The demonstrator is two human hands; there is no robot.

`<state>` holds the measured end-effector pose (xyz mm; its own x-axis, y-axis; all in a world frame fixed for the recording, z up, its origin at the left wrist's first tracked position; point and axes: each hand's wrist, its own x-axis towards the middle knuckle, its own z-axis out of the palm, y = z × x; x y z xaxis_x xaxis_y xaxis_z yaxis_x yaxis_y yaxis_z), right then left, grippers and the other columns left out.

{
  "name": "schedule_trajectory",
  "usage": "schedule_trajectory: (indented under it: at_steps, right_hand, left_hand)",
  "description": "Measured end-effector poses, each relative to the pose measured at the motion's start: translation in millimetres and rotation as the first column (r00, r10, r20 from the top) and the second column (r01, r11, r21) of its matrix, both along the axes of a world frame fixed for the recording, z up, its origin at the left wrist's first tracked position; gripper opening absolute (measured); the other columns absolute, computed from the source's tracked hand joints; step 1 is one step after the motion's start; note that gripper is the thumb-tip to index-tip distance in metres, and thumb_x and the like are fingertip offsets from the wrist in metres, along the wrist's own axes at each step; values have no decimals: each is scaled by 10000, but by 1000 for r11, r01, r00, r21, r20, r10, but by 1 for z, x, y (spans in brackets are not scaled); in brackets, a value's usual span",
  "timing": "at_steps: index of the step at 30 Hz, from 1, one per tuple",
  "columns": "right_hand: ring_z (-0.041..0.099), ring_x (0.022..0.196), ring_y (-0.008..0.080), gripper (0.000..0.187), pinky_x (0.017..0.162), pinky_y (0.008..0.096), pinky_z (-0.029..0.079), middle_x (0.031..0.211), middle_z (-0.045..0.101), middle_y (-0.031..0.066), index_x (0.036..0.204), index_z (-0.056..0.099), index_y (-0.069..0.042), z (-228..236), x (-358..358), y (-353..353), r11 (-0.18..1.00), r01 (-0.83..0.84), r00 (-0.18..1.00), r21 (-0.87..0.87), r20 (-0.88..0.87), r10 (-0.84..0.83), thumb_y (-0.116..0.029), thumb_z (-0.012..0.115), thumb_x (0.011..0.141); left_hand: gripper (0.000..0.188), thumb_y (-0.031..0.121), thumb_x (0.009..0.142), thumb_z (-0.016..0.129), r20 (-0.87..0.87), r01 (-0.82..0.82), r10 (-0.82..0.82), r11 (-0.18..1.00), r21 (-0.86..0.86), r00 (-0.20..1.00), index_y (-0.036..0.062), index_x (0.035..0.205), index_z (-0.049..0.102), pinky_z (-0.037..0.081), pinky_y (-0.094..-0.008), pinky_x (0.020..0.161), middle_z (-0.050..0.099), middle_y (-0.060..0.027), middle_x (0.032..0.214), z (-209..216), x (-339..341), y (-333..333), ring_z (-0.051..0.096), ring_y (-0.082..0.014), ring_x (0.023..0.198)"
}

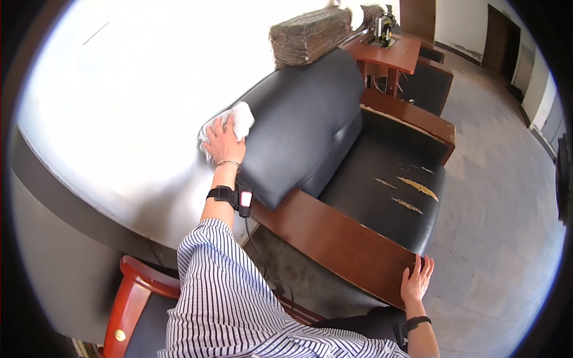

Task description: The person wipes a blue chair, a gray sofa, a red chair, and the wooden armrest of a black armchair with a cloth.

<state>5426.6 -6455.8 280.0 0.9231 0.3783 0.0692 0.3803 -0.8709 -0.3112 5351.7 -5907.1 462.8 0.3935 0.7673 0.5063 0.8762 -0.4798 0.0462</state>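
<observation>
My left hand [224, 142] presses a white cloth [239, 117] against the top edge of the black backrest [304, 125] of an armchair, next to the pale wall. My right hand [416, 280] lies flat, fingers spread, on the front end of the chair's near wooden armrest [340, 238]. The black seat cushion [388, 191] has several torn patches showing yellow foam. Both wrists carry black bands, and the left sleeve is blue-and-white striped.
A woven brown block [310, 34] rests on top of the backrest. Behind stand a red-brown wooden table [388, 53] with a small machine and another dark chair [430, 83]. A red wooden chair frame [128, 304] is at lower left. Grey tiled floor [501, 227] spreads to the right.
</observation>
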Motion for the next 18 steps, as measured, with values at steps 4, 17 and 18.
schedule_trajectory:
  at_steps: [4,17,18]
  right_hand:
    - [206,1317,395,540,1048,498,269,1365,288,182,1326,352,-83,2,-1,-2,999,34,999,-35,-19,-35,-156,532,823]
    - [206,1321,383,571,1050,483,281,1363,301,168,1317,372,-113,5,6,2,999,45,995,-17,-87,-47,-220,576,795]
    - [199,1325,383,576,1054,484,277,1365,299,167,1321,367,-115,3,8,0,999,42,995,-15,-90,-43,-232,577,799]
  left_hand:
    - [640,327,743,686,-247,247,-231,968,36,941,320,1325,422,227,-601,1005,273,-45,1441,-12,64,-14,200,-357,1327]
    - [510,230,869,473,-524,384,-285,919,88,803,310,1364,380,114,-635,1037,157,-13,1512,-64,162,-16,66,-317,1393]
    - [570,230,857,495,-492,255,-189,964,72,850,314,1392,320,105,-632,1041,150,-18,1514,-39,168,-10,68,-321,1392]
